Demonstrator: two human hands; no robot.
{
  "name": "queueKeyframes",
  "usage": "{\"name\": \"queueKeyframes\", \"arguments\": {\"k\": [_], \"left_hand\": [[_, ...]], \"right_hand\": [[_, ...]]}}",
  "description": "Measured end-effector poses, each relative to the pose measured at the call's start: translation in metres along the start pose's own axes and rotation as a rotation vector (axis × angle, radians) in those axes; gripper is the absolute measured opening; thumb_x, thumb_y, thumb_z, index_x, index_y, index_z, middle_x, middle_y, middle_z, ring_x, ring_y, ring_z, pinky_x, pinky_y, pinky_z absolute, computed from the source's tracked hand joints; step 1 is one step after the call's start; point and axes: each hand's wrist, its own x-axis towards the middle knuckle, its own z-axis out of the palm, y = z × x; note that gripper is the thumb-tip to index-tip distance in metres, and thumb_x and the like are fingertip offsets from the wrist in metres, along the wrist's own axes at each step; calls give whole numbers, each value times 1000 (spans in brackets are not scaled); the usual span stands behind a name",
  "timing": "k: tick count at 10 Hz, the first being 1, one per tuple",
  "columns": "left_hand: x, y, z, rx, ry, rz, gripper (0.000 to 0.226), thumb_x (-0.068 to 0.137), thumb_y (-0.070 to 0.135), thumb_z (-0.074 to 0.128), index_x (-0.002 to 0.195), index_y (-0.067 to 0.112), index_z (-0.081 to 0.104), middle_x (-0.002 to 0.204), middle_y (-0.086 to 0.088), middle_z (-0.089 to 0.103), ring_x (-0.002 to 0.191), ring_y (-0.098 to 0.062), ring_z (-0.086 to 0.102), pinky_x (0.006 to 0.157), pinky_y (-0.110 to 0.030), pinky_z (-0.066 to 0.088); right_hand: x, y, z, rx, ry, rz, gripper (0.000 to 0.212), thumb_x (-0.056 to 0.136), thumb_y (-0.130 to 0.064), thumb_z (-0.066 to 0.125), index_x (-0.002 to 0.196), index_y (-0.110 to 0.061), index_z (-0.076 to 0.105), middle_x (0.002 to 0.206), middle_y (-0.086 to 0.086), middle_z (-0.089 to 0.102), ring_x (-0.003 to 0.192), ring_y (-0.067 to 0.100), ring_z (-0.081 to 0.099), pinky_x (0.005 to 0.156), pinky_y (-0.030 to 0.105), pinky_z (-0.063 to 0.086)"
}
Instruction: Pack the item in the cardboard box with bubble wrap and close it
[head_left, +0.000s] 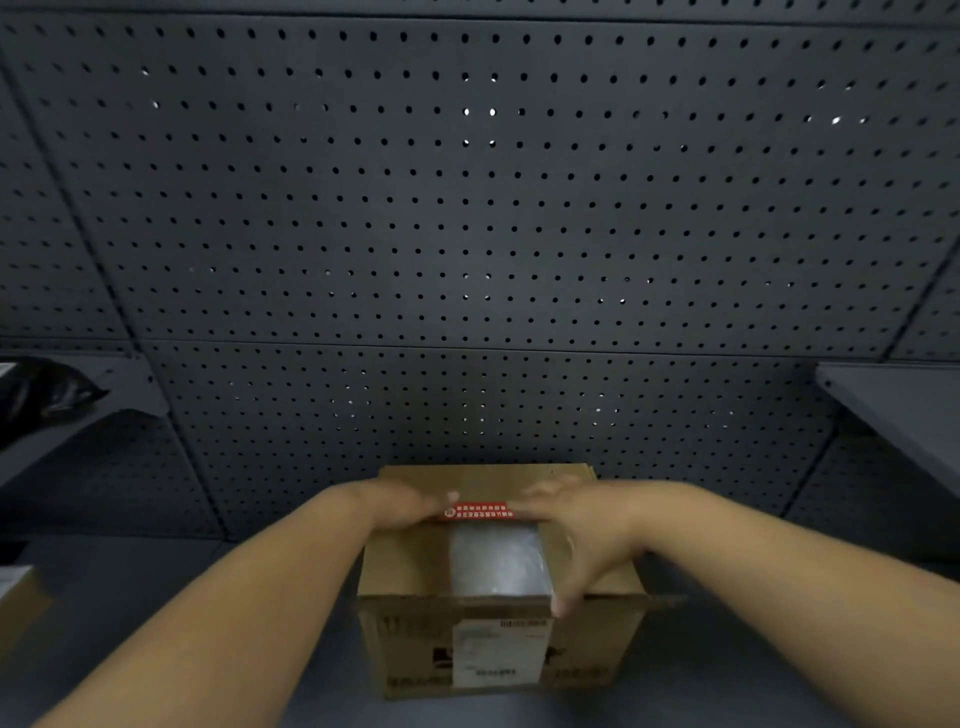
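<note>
A brown cardboard box (400, 564) stands on the dark table straight ahead of me, its top flaps folded down. A wide strip of clear tape (498, 564) runs over the top, and a red label (480, 511) lies across the seam. A white shipping label (493, 652) is on the near side. My left hand (395, 503) rests flat on the top at the far left, fingers toward the red label. My right hand (574, 525) lies flat on the right of the top, fingers spread, thumb at the near edge. Neither the item nor any bubble wrap shows.
A dark pegboard wall (478, 234) rises right behind the box. A grey shelf with a black bag (36, 395) juts out at the left, another grey shelf (904, 410) at the right. A piece of cardboard (18, 597) sits at the left edge.
</note>
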Motion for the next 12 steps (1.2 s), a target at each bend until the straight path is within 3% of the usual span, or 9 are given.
{"name": "queueKeyframes", "arguments": {"k": [1,2,3,4,7,10,11,12], "left_hand": [[2,-2,-10,-238,-23,4,77,84,75,26,146,29,31,156,-3,26,143,-26,26,115,-43,21],[6,1,-12,-82,-28,30,87,74,83,35,143,30,38,150,2,38,137,-23,37,112,-38,29],[7,9,-3,348,26,136,75,79,72,50,138,26,44,139,1,50,124,-20,49,102,-31,40],[9,11,8,554,98,220,71,80,62,58,140,31,38,136,-1,51,123,-21,48,102,-36,41],[14,-2,25,393,84,212,73,87,49,58,148,37,20,151,-3,28,137,-25,31,109,-37,32],[12,-8,30,324,93,191,72,89,45,57,149,38,17,160,1,10,145,-25,15,118,-38,18],[1,1,21,346,50,172,70,90,45,55,149,34,20,158,0,20,142,-24,26,116,-37,26],[-10,8,2,282,93,172,48,90,45,55,135,28,48,136,0,55,119,-19,53,101,-32,42]], "right_hand": [[17,15,-11,7,92,126,94,77,-51,70,152,-31,17,159,-5,20,146,21,19,117,41,26],[39,25,-1,-43,131,252,88,80,-53,66,151,-30,20,155,-1,29,142,24,28,111,43,35],[59,29,18,42,141,308,86,82,-50,66,151,-33,17,154,0,29,141,25,28,109,44,36],[71,29,32,92,150,285,85,84,-42,66,152,-34,15,155,1,28,140,27,28,110,41,34],[82,36,49,231,100,285,73,90,-36,61,151,-38,19,162,3,6,148,28,11,118,41,18],[74,34,51,257,88,276,69,93,-39,56,151,-38,18,162,3,4,149,26,8,120,37,13],[60,29,35,196,43,279,62,95,-38,53,150,-32,26,159,4,23,142,25,29,115,35,30],[40,29,5,175,112,276,50,96,-36,52,143,-24,43,145,-1,47,129,20,48,107,33,39]]}}
